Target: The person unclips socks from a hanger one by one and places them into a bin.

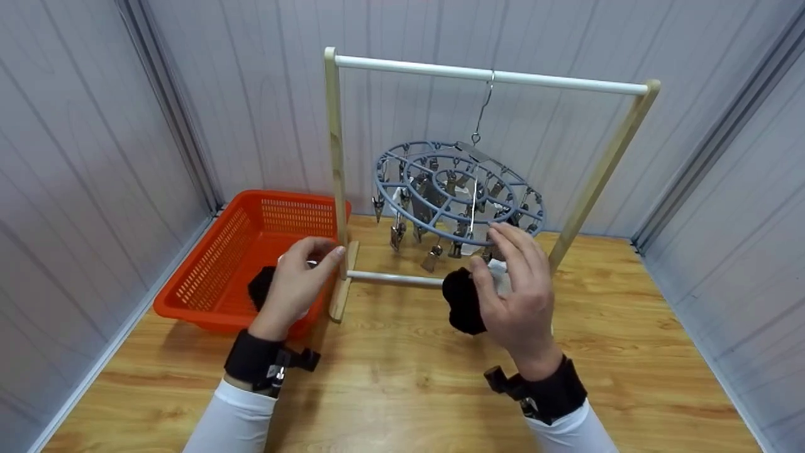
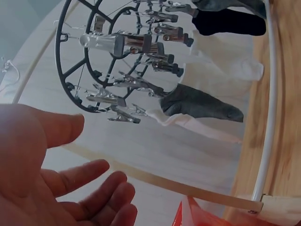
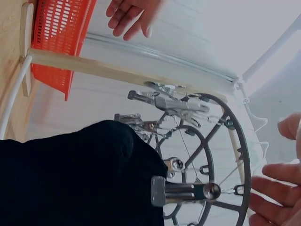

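Observation:
A round blue drying hanger (image 1: 434,217) with metal clips hangs tilted from a hook. Toward its right side a black sock (image 1: 464,302) hangs down; in the right wrist view a metal clip (image 3: 183,192) grips its edge. My right hand (image 1: 519,296) is beside this sock and the hanger's rim, fingers loosely bent, holding nothing. Over the basket's right side, my left hand (image 1: 299,283) is held in the air with relaxed fingers and nothing in it. In the left wrist view a grey sock (image 2: 202,103), a white sock (image 2: 221,61) and another black sock (image 2: 230,22) hang from clips.
An orange basket (image 1: 182,302) stands at the left, with a dark cloth item (image 1: 261,286) inside, partly behind my left hand. The rack has wooden posts (image 1: 600,179) and a white top bar (image 1: 415,66). Pale panel walls enclose the wooden tabletop (image 1: 409,390).

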`<state>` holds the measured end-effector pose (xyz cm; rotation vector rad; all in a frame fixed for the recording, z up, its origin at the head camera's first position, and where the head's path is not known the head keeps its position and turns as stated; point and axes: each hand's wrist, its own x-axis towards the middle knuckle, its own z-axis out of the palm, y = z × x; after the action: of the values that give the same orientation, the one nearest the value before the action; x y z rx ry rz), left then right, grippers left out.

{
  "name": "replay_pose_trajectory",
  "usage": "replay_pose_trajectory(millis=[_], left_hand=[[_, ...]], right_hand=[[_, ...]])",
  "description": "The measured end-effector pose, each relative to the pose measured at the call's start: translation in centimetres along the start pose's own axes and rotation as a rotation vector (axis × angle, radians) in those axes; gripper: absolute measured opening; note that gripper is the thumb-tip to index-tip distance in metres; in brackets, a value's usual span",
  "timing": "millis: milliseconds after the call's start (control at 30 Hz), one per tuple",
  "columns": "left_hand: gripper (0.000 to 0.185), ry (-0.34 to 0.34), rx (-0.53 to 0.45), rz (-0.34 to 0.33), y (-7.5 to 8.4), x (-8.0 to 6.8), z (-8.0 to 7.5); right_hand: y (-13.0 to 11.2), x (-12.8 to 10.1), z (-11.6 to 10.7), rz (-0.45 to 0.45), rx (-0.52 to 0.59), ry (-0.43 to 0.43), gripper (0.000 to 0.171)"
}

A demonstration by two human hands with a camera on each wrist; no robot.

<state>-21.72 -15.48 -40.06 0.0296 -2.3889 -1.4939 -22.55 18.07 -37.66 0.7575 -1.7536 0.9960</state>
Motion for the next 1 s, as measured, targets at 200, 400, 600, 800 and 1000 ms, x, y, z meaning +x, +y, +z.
replay_pose_trajectory(millis=[200,400,600,800,1000], left_hand=[[0.039,-0.077,0.026,0.001,0.4,-0.2,0.7],[0.041,-0.104,0.054,0.016,0.1,-0.2,0.8],[0.043,-0.133,0.046,0.034,0.1,-0.3,1.0],[0.043,-0.170,0.011,0.030,0.1,-0.7,1.8],[0.055,-0.263,-0.072,0.063,0.1,-1.3,3.5]], right_hand=[[0.8,0.2,-0.3,0.088,-0.189,-0.007,0.044],[1.0,0.0,0.0,0.141,-0.276,-0.078,0.051],[0.7,0.0,0.3,0.115,-0.244,-0.093,0.049],[0.5,-0.3,0.3,0.067,-0.160,-0.104,0.048],[0.2,-0.6,0.5,0.027,-0.090,-0.107,0.060]])
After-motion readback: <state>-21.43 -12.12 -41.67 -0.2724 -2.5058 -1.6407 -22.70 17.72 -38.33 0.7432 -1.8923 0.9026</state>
